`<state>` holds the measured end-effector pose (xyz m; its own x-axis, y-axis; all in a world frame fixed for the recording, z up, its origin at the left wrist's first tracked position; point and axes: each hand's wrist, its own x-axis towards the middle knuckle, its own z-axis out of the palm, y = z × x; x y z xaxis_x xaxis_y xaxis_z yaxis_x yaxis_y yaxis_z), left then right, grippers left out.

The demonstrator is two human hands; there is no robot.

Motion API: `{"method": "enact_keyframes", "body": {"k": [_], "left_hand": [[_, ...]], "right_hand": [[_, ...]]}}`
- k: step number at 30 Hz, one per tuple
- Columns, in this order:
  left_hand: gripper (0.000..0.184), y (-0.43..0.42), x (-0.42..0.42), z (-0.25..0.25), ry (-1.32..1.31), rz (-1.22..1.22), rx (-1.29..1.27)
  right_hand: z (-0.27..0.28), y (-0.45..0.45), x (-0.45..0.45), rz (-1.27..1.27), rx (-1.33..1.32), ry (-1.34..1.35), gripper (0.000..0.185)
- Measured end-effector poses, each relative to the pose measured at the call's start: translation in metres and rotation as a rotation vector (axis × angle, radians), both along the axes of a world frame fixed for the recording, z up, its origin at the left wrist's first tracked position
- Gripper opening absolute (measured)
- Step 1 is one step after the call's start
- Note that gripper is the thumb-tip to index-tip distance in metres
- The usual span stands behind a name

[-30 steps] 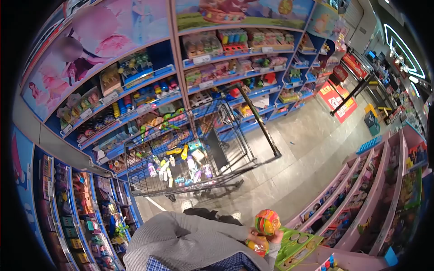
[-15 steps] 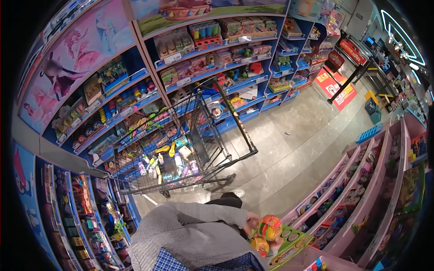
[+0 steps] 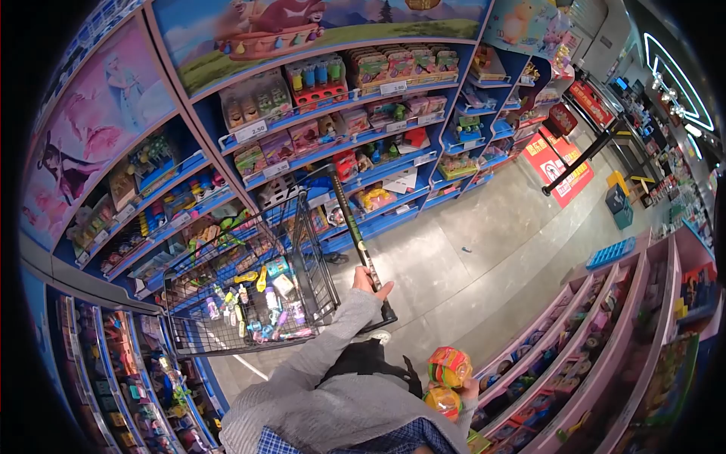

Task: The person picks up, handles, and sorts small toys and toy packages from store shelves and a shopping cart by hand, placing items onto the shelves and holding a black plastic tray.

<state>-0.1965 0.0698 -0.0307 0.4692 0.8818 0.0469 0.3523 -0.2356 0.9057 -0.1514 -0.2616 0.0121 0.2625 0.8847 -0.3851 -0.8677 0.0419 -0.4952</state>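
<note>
My left hand (image 3: 370, 283) is wrapped round the handle bar (image 3: 352, 227) of a black wire shopping cart (image 3: 249, 333), near the bar's lower end. Small bottles and other colourful items (image 3: 261, 303) lie inside the cart. At the lower right, my right hand (image 3: 470, 389) holds a round red, yellow and green packaged toy (image 3: 449, 367). A second orange and yellow toy (image 3: 443, 402) sits just below the first, against the same hand. Most of the right fingers are hidden behind the toys.
Blue shelves (image 3: 302, 155) of toys stand behind the cart, with more racks (image 3: 121, 371) at the left. Pink tiered shelves (image 3: 563, 352) line the right. A red floor mat (image 3: 560, 170) and a barrier post (image 3: 578, 163) are farther off at the upper right.
My left hand has left the toys and taken hold of the cart's handle. The toys remain with my right hand. The cart appears farther left in view, and the camera view has shifted.
</note>
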Motion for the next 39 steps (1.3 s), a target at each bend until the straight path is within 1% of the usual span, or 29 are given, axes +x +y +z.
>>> {"method": "enact_keyframes", "body": {"k": [1,2,3,4,5,6,7,9,10,13,14,15,17,19,21,23,25,26,27,29,30,31,33,34,35,36,39], "left_hand": [[0.049,0.002,0.009,-0.002,0.053,0.106,0.055],[0.055,0.007,0.017,-0.004,0.105,0.212,0.112],[0.055,0.015,0.021,-0.015,0.106,0.211,0.113],[0.060,0.022,0.023,-0.031,0.064,0.270,0.105],[0.065,0.028,0.023,-0.037,0.021,0.332,0.095],[0.063,0.032,0.025,-0.043,0.001,0.335,-0.042],[0.063,0.033,0.026,-0.049,0.000,0.340,-0.049],[0.065,0.032,0.029,-0.043,-0.088,0.303,-0.267],[0.063,0.035,0.032,-0.059,-0.082,0.334,-0.252],[0.061,0.048,0.041,-0.069,-0.041,0.422,-0.239],[0.067,0.054,0.042,-0.085,0.014,0.458,-0.078],[0.063,0.055,0.044,-0.053,-0.043,0.466,-0.143],[0.060,0.074,0.043,-0.060,-0.016,0.443,-0.148],[0.050,0.079,0.055,0.001,-0.003,0.532,-0.469],[0.035,0.089,0.056,-0.010,0.057,0.582,-0.250],[0.024,0.092,0.055,-0.015,0.083,0.617,-0.351],[0.027,0.084,0.061,0.001,0.160,0.707,-0.360],[0.033,0.089,0.054,-0.024,0.206,0.720,-0.207],[0.033,0.094,0.045,-0.037,0.219,0.718,-0.202],[0.039,0.095,0.042,-0.054,0.271,0.749,-0.126],[0.045,0.080,0.064,-0.006,0.256,0.742,-0.272],[0.048,0.090,0.045,-0.041,0.293,0.707,-0.241],[0.046,0.087,0.049,-0.040,0.393,0.781,-0.294],[0.040,0.079,0.061,-0.024,0.365,0.812,-0.377],[0.033,0.070,0.070,-0.013,0.346,0.765,-0.327],[0.028,0.064,0.073,-0.010,0.349,0.756,-0.331],[0.020,0.054,0.079,-0.017,0.376,0.740,-0.332]], "right_hand": [[-0.006,0.021,0.023,0.017,0.004,0.016,0.064],[0.001,0.035,0.036,0.034,0.011,0.031,0.064],[0.006,0.049,0.047,0.052,0.019,0.043,0.064],[0.012,0.068,0.062,0.071,0.025,0.054,0.064],[0.013,0.070,0.065,0.093,0.029,0.063,0.064],[0.020,0.063,0.066,0.115,0.032,0.073,0.064],[0.016,0.079,0.084,0.138,0.032,0.084,0.064],[0.025,0.097,0.108,0.190,0.034,0.104,0.064],[0.025,0.101,0.114,0.218,0.038,0.113,0.064],[0.028,0.113,0.142,0.271,0.060,0.169,0.066],[0.027,0.116,0.153,0.291,0.073,0.176,0.066],[0.026,0.120,0.165,0.313,0.087,0.184,0.066],[0.021,0.125,0.191,0.360,0.118,0.201,0.066],[0.014,0.127,0.221,0.405,0.149,0.226,0.066],[0.006,0.124,0.256,0.422,0.140,0.227,0.065],[0.001,0.120,0.293,0.454,0.146,0.178,0.066],[0.004,0.113,0.328,0.441,0.108,0.197,0.067],[0.005,0.109,0.343,0.422,0.062,0.214,0.068],[0.006,0.107,0.357,0.418,0.065,0.227,0.068],[0.009,0.105,0.384,0.414,0.084,0.176,0.068],[0.009,0.106,0.394,0.413,0.093,0.160,0.067],[0.007,0.107,0.402,0.404,0.085,0.172,0.067],[0.001,0.110,0.416,0.459,0.055,0.224,0.066],[-0.002,0.113,0.424,0.487,0.060,0.233,0.066],[-0.003,0.115,0.433,0.477,0.042,0.247,0.066],[0.001,0.121,0.441,0.475,0.064,0.239,0.065],[0.015,0.146,0.458,0.482,0.067,0.256,0.065]]}}
